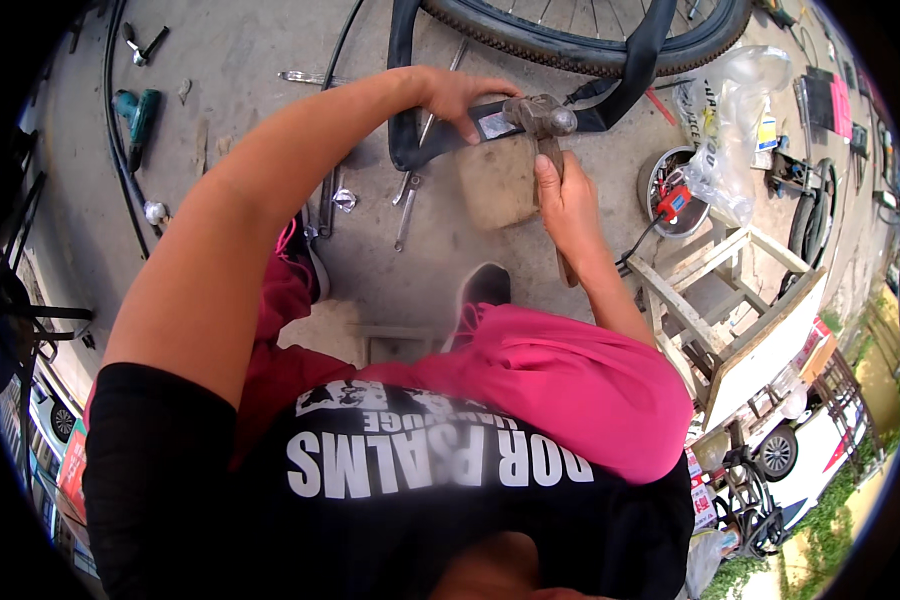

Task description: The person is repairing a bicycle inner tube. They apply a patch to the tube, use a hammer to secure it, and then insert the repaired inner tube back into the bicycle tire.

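Observation:
My left hand (462, 105) is closed on a black rubber inner tube (410, 148), thumb pressed beside a pale rectangular patch (495, 125) on it. That stretch of tube lies across the top of a dusty, pale brown block (495, 185). My right hand (568, 205) grips the wooden handle of a hammer, whose metal head (542, 115) is over the tube, just right of the patch; whether it touches cannot be told. The tube runs up toward a bicycle wheel (600, 55) lying at the top of the view.
Wrenches (405, 215) lie on the concrete floor, with a teal power tool (142, 125) and cables at left. At right are a metal bowl (685, 225) of small parts, a plastic bag (730, 130) and a wooden stool (770, 340). Behind it are clutter and a white car (815, 455).

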A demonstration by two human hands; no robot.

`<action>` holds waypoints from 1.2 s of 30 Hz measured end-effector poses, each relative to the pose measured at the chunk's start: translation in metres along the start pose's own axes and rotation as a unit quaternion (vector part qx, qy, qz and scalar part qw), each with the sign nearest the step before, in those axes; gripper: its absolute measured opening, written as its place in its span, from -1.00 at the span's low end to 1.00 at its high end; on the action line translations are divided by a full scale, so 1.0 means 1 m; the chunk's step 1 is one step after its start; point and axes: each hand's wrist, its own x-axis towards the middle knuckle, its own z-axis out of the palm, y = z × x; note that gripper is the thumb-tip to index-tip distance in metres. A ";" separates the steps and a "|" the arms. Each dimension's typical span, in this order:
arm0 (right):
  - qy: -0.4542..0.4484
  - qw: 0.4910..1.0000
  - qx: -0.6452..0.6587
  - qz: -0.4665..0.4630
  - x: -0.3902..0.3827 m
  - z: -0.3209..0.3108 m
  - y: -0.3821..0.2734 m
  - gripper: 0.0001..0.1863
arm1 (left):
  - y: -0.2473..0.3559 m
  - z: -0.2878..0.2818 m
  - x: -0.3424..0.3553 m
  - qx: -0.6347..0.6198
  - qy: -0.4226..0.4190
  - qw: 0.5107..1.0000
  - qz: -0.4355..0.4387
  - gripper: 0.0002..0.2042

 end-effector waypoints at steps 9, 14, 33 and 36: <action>0.029 0.999 -0.020 -0.041 0.002 0.010 0.012 -0.51 | -0.011 0.000 0.007 0.067 0.024 0.995 0.076 -0.09; -0.022 0.999 -0.033 0.015 0.003 0.002 -0.002 -0.53 | 0.000 -0.001 0.001 0.032 -0.019 0.999 0.033 -0.09; 0.022 0.997 -0.076 -0.013 0.001 0.019 0.011 -0.56 | -0.002 0.005 0.001 0.053 0.015 0.995 0.084 -0.03; 0.027 0.998 -0.052 -0.029 0.000 0.018 0.009 -0.56 | -0.013 0.004 0.006 0.025 -0.010 0.994 0.103 -0.02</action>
